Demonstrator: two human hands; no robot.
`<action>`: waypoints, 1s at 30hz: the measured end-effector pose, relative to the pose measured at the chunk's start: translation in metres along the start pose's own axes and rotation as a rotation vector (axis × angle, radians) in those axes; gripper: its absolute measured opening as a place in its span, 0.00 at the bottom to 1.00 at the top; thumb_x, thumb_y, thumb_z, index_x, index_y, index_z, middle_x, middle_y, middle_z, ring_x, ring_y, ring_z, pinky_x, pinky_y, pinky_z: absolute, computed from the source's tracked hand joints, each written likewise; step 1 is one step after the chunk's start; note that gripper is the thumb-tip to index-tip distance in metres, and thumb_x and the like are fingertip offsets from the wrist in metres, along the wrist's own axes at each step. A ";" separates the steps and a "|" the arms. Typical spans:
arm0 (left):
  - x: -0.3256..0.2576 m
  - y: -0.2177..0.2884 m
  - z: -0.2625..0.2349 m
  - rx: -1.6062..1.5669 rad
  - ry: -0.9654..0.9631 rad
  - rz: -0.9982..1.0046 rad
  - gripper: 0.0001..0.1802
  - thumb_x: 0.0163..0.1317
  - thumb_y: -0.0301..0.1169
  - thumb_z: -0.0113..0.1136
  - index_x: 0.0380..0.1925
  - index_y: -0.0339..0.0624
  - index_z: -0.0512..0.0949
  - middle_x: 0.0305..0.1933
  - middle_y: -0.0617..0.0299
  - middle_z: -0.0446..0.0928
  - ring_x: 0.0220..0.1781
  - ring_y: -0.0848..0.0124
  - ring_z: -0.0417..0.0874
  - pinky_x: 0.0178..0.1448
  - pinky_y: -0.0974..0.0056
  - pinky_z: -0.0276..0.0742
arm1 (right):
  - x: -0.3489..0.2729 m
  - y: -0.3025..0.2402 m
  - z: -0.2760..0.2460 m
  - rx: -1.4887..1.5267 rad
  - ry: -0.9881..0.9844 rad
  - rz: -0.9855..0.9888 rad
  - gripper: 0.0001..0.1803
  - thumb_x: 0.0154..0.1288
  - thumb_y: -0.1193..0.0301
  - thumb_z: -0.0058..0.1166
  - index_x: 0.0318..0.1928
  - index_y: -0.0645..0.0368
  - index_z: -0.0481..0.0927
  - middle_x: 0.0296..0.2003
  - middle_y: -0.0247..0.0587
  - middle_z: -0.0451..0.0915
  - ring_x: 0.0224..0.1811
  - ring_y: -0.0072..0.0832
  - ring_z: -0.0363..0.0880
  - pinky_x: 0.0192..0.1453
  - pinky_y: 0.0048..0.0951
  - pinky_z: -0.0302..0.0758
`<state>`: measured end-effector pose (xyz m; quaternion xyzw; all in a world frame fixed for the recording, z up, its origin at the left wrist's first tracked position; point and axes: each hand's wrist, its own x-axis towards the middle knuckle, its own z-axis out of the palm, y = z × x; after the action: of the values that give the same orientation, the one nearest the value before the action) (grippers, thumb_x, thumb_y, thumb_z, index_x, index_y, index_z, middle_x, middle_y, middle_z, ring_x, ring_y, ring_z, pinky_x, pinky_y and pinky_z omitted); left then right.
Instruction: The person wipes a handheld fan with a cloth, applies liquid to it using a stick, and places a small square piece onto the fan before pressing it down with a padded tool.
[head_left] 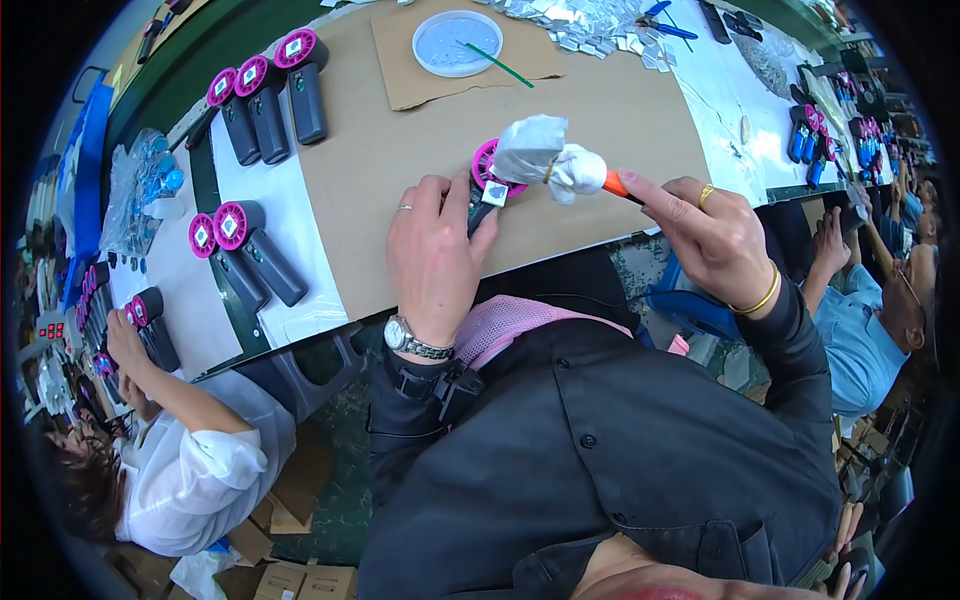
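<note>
The left hand (432, 258) grips a pink-headed gadget (487, 180) just beyond its fingertips; the right hand (712, 240) pinches an orange-handled tool (622, 186), its cloth-wrapped head over the gadget.

Brown cardboard boxes (290, 575) on the floor, lower left.

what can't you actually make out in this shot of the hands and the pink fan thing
Head view only:
- Dark-handled pink round fan: mostly covered by the left hand and a white cloth-wrapped tool head.
- Orange tool handle: far end hidden in the right hand.
- Small silver square at the thumb: too small to identify.
</note>
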<state>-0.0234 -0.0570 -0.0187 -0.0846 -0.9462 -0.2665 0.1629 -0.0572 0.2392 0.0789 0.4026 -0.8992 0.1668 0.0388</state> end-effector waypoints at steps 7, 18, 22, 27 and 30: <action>0.000 0.002 -0.004 0.026 -0.016 0.017 0.25 0.56 0.32 0.76 0.53 0.33 0.84 0.42 0.55 0.77 0.44 0.56 0.81 0.46 0.53 0.78 | 0.001 -0.008 -0.009 -0.007 0.034 0.010 0.31 0.63 0.85 0.62 0.67 0.54 0.84 0.35 0.44 0.85 0.30 0.40 0.83 0.33 0.38 0.77; 0.000 -0.003 -0.003 -0.032 -0.001 -0.009 0.23 0.57 0.32 0.76 0.52 0.35 0.85 0.43 0.52 0.80 0.45 0.52 0.83 0.45 0.54 0.79 | -0.006 -0.002 -0.007 0.224 0.158 0.145 0.27 0.67 0.86 0.60 0.67 0.63 0.83 0.38 0.46 0.87 0.30 0.31 0.84 0.36 0.29 0.77; 0.008 -0.029 -0.012 -0.110 -0.105 0.051 0.27 0.57 0.31 0.77 0.58 0.37 0.84 0.47 0.52 0.82 0.51 0.51 0.83 0.57 0.53 0.77 | -0.009 0.008 -0.009 0.298 0.204 0.159 0.26 0.70 0.85 0.60 0.68 0.66 0.82 0.40 0.44 0.88 0.32 0.28 0.85 0.39 0.26 0.77; 0.024 -0.045 -0.037 -0.063 -0.209 0.280 0.44 0.53 0.33 0.80 0.72 0.42 0.73 0.55 0.56 0.84 0.61 0.54 0.81 0.72 0.46 0.64 | -0.013 -0.001 -0.005 0.339 0.161 0.187 0.25 0.70 0.85 0.61 0.67 0.66 0.82 0.37 0.44 0.87 0.33 0.29 0.84 0.40 0.24 0.77; 0.022 -0.032 -0.032 -0.127 -0.192 0.187 0.56 0.50 0.34 0.83 0.80 0.46 0.64 0.57 0.59 0.85 0.67 0.56 0.79 0.77 0.45 0.57 | -0.011 -0.002 -0.003 0.343 0.155 0.152 0.26 0.69 0.85 0.61 0.67 0.66 0.82 0.34 0.44 0.85 0.32 0.29 0.83 0.39 0.26 0.77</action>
<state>-0.0432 -0.0990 -0.0004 -0.2078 -0.9266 -0.3003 0.0901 -0.0484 0.2467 0.0800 0.3203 -0.8796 0.3506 0.0262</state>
